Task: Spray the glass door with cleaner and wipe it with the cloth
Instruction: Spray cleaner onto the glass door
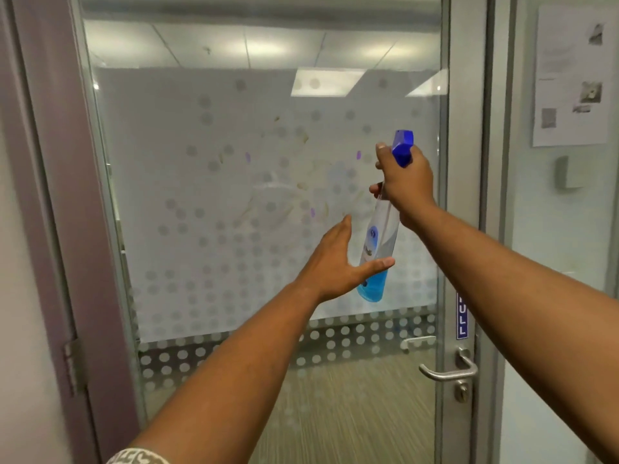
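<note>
The glass door [217, 195] fills the middle of the view, frosted with grey dots and marked with brownish smears near its centre. My right hand [407, 185] is shut on the neck of a clear spray bottle [378, 249], which has a blue trigger head and a little blue liquid at the bottom. The bottle is raised in front of the glass with its nozzle towards the door. My left hand [335, 262] is open, fingers spread, just left of the bottle's lower half; its thumb crosses in front of the bottle. No cloth is in view.
A metal lever handle [447, 371] and a blue PULL sticker [462, 316] sit on the door's right stile. A purple door frame with a hinge [75, 366] stands at the left. Printed papers [569, 75] hang on the wall to the right.
</note>
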Available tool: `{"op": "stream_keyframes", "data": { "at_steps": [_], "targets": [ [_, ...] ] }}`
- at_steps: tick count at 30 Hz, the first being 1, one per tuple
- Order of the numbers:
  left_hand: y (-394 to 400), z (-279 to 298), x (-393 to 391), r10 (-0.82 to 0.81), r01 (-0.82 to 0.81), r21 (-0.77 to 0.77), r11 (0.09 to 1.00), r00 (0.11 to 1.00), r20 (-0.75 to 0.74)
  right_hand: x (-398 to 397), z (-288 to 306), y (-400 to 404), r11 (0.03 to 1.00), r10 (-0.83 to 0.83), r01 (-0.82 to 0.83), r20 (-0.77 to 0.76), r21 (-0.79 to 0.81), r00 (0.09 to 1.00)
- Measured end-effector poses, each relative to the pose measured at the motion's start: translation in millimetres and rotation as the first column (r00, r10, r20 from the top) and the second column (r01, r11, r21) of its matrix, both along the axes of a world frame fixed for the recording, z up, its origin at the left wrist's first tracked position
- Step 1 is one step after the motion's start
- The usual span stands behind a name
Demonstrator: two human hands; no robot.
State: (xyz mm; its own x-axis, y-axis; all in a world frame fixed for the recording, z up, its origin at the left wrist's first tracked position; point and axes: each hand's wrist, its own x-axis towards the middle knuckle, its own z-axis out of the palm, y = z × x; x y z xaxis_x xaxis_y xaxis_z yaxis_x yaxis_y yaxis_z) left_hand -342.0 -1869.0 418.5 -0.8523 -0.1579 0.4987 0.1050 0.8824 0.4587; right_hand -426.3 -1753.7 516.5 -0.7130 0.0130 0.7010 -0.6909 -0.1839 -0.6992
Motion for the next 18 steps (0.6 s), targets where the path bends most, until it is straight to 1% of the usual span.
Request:
{"op": "stream_keyframes", "data": {
  "at_steps": [3, 8, 12, 15, 17, 18],
  "targets": [
    [-20, 7, 13, 0.032, -0.032, 0.015, 0.999, 0.999, -0.023, 9, 16, -11, 1.0, 0.026, -0.026, -0.052, 0.002, 0.998],
    [-51, 14, 42, 0.051, -0.048, 0.032, 0.998, 0.994, -0.095, 37, 40, -42, 0.996, 0.057, -0.045, -0.172, 0.073, 0.983],
    [-59, 11, 51, 0.084, -0.082, 0.033, 0.996, 0.994, -0.066, 49, 47, -58, 0.994, 0.038, -0.012, -0.234, 0.11, 0.971],
    [-66, 6, 61, 0.09, -0.087, 0.056, 0.995, 0.995, -0.051, 62, 44, -74, 0.985, 0.071, -0.025, -0.272, 0.171, 0.96],
    [-106, 5, 111, 0.099, -0.096, 0.056, 0.994, 0.994, -0.053, 119, 38, -112, 0.981, 0.137, -0.092, -0.268, 0.173, 0.954],
    [-108, 2, 112, 0.093, -0.09, 0.047, 0.995, 0.994, -0.053, 125, 34, -114, 0.979, 0.162, -0.123, -0.25, 0.162, 0.955]
  ]
}}
